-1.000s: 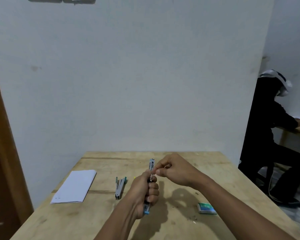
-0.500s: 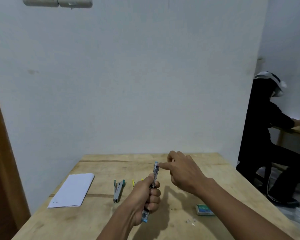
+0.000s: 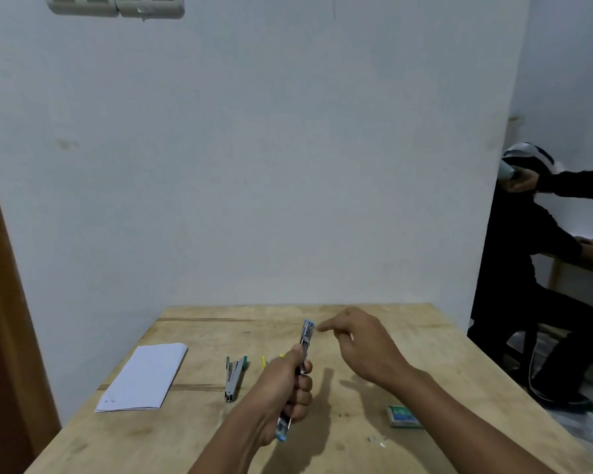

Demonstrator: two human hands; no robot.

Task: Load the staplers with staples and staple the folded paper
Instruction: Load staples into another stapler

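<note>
the left hand [image 3: 285, 388] is fisted around a slim blue-and-metal stapler [image 3: 304, 343], held upright above the wooden table [image 3: 322, 449], its blue end poking out below. the right hand [image 3: 360, 343] hovers just beside the top, fingers loose, forefinger pointing at it. a green stapler [image 3: 234, 378] lies near the folded paper [image 3: 146, 376]; a staple box [image 3: 403, 416] sits right.

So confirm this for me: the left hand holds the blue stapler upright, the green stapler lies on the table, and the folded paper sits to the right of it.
One thing is wrong: the folded paper lies to the left of the green stapler, not the right, as the head view shows. The rest stands: the left hand holds the blue stapler upright, and the green stapler lies on the table.
</note>
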